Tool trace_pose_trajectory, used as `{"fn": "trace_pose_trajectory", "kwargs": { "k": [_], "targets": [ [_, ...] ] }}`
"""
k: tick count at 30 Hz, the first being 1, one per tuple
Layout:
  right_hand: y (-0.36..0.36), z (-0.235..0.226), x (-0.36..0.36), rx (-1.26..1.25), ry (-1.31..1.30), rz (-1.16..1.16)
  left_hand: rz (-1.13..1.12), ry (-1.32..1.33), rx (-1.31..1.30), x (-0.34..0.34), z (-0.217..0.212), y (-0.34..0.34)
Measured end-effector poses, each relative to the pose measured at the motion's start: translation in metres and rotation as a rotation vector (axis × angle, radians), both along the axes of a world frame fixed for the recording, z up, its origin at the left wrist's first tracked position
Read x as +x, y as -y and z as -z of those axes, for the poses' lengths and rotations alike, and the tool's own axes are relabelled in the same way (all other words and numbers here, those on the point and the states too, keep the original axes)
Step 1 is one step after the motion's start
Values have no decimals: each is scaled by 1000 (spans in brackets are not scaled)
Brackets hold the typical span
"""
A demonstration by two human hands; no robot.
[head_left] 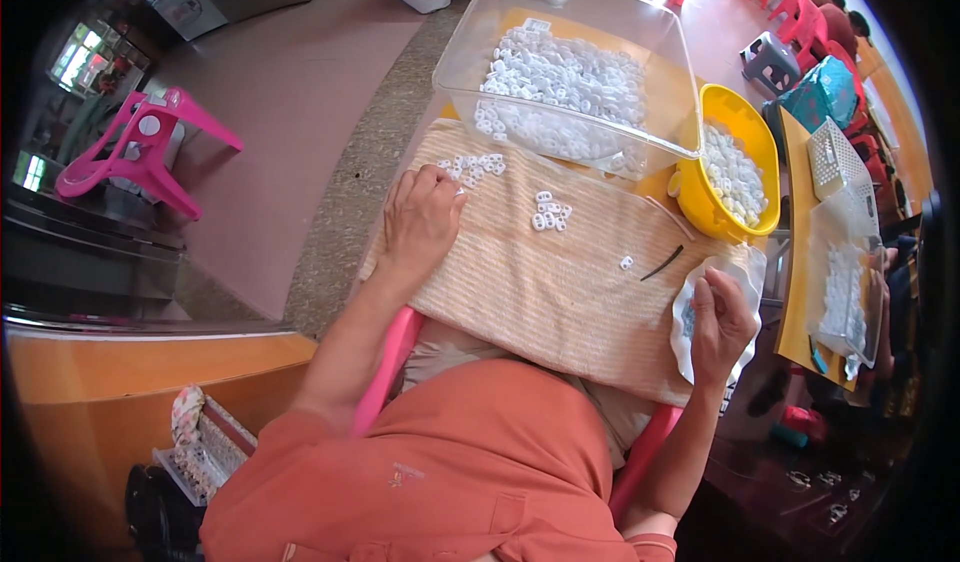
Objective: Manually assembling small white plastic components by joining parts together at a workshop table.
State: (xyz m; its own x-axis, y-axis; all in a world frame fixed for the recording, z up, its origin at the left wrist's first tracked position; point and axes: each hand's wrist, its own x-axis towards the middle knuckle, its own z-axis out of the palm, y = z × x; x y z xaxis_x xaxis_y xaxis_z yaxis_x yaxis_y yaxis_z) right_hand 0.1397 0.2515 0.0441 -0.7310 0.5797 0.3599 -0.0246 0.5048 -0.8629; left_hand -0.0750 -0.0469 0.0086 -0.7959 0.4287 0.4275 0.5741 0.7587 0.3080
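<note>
My left hand rests at the left side of the cloth, fingers bent and closed beside a loose pile of small white two-holed plastic pieces. A bit of white shows at its fingertips. My right hand is over a white wavy-rimmed dish, thumb and fingers pinched together. Whatever is in that pinch is too small to make out. Bluish-grey small bits lie partly hidden in the dish. Between my hands sit a small group of white pieces, one single white piece and a thin black stick.
A large clear bin of white pieces stands at the far side, with a yellow basin of more pieces to its right. The beige striped cloth covers the near tabletop. A pink stool stands on the floor at left.
</note>
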Motion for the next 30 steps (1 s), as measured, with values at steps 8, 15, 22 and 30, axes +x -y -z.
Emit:
{"fn": "trace_pose_trajectory", "kwargs": {
  "k": [8,15,22,30],
  "targets": [
    [-6,3,15,-83,-61,-38,73,-1,71,3,4,-9],
    [-20,-2,27,57,-32,79,139,-133,114,8,-2,-12],
    [-35,6,71,255,156,60,184,27,408,17,-1,-19],
    [-12,-1,84,641,352,-10,333,270,583,29,0,-27]
  ]
}}
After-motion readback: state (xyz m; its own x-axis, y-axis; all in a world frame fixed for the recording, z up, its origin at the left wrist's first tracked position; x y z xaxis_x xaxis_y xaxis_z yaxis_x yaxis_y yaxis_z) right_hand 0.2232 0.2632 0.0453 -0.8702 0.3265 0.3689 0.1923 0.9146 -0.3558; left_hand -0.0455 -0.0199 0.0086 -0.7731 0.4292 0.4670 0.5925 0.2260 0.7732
